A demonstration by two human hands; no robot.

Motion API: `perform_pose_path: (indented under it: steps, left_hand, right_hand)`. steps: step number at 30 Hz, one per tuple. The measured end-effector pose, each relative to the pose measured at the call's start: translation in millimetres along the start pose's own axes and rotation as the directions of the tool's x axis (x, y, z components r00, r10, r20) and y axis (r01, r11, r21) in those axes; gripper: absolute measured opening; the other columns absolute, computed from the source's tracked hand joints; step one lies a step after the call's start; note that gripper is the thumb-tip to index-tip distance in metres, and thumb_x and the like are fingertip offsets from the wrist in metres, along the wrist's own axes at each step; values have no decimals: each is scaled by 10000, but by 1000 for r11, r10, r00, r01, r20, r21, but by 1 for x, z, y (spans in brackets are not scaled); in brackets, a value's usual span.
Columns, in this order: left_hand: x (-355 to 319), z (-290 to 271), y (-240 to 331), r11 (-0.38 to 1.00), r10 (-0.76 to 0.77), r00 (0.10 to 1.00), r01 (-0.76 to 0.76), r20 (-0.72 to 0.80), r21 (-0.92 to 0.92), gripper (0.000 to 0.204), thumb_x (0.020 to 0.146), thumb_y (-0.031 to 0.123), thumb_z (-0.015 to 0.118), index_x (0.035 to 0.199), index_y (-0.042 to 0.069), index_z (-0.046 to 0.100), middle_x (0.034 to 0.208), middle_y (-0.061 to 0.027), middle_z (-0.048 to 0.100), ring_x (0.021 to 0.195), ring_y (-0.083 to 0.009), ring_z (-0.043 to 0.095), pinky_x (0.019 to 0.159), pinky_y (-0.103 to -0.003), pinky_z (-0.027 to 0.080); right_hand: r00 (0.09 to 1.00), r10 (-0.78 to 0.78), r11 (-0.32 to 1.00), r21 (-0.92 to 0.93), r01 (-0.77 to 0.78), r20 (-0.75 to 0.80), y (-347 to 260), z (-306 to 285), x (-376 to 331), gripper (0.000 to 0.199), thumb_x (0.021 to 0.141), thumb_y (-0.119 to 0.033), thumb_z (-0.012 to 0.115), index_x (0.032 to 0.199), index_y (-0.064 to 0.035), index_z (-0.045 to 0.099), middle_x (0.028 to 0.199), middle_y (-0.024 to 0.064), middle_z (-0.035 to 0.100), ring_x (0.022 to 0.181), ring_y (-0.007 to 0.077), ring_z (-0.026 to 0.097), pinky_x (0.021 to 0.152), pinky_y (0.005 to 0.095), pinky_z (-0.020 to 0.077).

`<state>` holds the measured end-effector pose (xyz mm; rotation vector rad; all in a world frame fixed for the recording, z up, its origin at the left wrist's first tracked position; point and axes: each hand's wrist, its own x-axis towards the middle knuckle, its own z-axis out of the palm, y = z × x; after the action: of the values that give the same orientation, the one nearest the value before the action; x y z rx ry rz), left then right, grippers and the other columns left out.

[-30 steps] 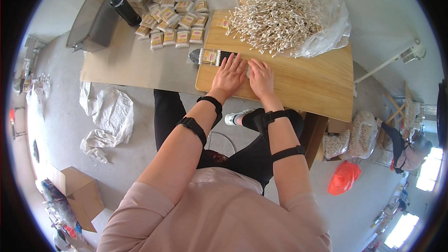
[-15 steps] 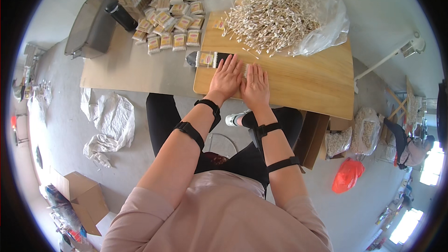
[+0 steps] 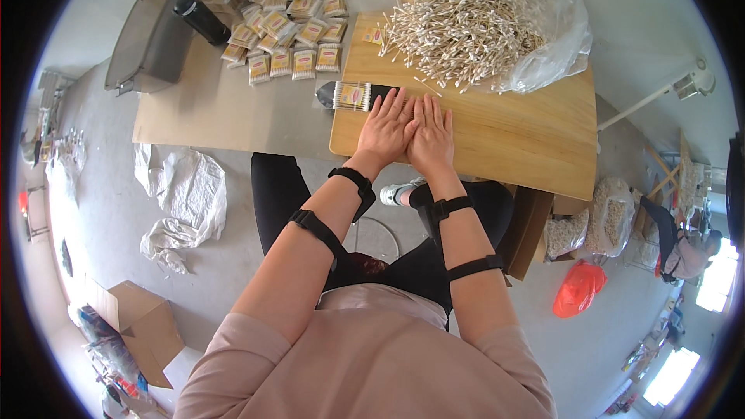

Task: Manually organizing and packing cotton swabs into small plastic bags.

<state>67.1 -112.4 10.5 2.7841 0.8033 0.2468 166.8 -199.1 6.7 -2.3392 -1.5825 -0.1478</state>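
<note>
My left hand (image 3: 385, 130) lies flat on a wooden board (image 3: 512, 140), fingers stretched away from me. Against its side rests my right hand (image 3: 431, 138), flat too, the thumbs touching. Both fingertips cover part of a dark flat strip (image 3: 379, 94); whatever lies beneath my palms is hidden. Just left of my left fingertips, a filled packet of cotton swabs (image 3: 351, 96) with a yellow label sits on the strip. Beyond my hands a large heap of loose cotton swabs (image 3: 466, 31) spills from a clear plastic bag (image 3: 563, 50).
Many filled packets (image 3: 303, 64) are piled on the table at the far left, beside a black bottle (image 3: 200, 19) and a grey bin (image 3: 147, 39). Swab bags (image 3: 609, 217) and a red bag (image 3: 579, 289) stand on the floor at right. A person (image 3: 687, 256) is farther off.
My two hands have drawn together, closing the gap where swab tips showed between them. The whole view has shifted slightly; the packet stays on the strip.
</note>
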Motion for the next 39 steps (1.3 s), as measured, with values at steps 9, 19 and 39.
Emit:
perform_pose_path:
  steps: [9, 19, 39]
  left_hand:
    - [0, 5, 1, 1000, -14, 999, 14, -45, -6, 534, 1011, 375, 338, 1472, 105, 356, 1569, -91, 252, 1456, -250, 207, 1189, -416, 138]
    - [0, 5, 0, 1000, -10, 998, 11, -65, 12, 531, 1006, 373, 351, 1466, 109, 365, 1562, -87, 272, 1450, -246, 227, 1188, -414, 149]
    - [0, 7, -1, 1000, -18, 995, 18, -97, 6, 537, 1001, 387, 365, 1463, 115, 375, 1555, -80, 289, 1442, -246, 246, 1184, -416, 165]
  right_hand:
    - [915, 231, 867, 496, -40, -330, 16, -3, -6, 145, 710, 58, 572, 690, -62, 651, 887, 88, 643, 1022, 312, 616, 887, 415, 498]
    - [928, 201, 892, 450, -41, -314, 14, -6, -4, 122, 720, 40, 581, 712, -56, 656, 889, 87, 636, 1017, 306, 613, 891, 420, 489]
    - [934, 240, 890, 444, -103, -265, 12, -6, -3, 179, 727, 26, 552, 807, -65, 684, 930, 78, 632, 1039, 289, 597, 915, 414, 472]
